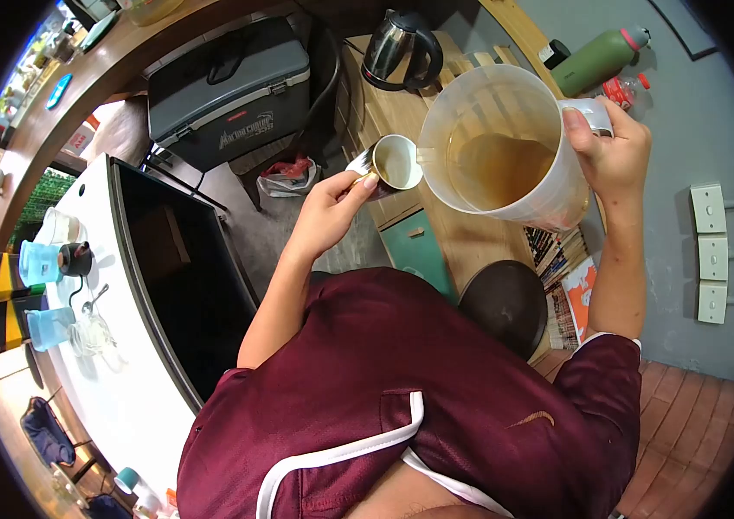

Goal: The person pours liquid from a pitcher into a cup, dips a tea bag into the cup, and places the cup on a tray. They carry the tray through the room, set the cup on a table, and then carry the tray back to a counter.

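Observation:
In my right hand (607, 143) is the white handle of a large translucent plastic pitcher (492, 99). Brown liquid (501, 169) stands in it, and it leans to the left with its spout toward a small cup. My left hand (337, 208) grips that cup (396, 162), which is white inside with a dark patterned outside, by its near side. The spout comes right up to the cup's rim. Both are held above a wooden bench (441, 246).
An electric kettle (402, 50) stands at the bench's far end. A green bottle (601, 62) and a red-labelled bottle (625, 90) are beyond the pitcher. A grey cooler box (228, 99) sits far left. Glasses and blue cups (51, 329) occupy a white counter (125, 363).

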`<move>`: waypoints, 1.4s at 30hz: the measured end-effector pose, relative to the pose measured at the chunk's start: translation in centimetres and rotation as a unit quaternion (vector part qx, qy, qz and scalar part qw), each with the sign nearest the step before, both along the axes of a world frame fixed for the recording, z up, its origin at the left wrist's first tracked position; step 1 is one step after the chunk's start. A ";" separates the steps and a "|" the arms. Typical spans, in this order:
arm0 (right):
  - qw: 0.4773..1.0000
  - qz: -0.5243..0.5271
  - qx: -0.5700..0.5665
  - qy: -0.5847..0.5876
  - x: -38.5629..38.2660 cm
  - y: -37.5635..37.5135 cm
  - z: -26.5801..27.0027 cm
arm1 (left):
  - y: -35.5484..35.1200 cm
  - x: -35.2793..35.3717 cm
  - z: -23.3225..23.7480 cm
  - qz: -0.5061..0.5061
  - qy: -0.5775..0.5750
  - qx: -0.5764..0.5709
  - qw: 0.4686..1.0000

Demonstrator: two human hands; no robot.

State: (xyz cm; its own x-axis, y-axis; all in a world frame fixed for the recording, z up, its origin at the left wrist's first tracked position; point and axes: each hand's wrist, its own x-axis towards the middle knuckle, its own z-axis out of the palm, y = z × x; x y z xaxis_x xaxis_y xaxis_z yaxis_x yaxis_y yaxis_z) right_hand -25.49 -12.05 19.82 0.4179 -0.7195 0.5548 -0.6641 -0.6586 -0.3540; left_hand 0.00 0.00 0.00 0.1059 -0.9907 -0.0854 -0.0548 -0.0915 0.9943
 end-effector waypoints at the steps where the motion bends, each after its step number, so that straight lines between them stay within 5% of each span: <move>1: 1.000 0.002 -0.006 0.002 0.1 -0.2 0.0 | -0.1 -0.1 0.0 0.001 0.008 0.001 1.000; 42: 0.996 -0.023 0.048 0.069 -0.6 1.3 0.8 | -0.5 -2.4 -3.2 -0.036 0.063 0.020 0.997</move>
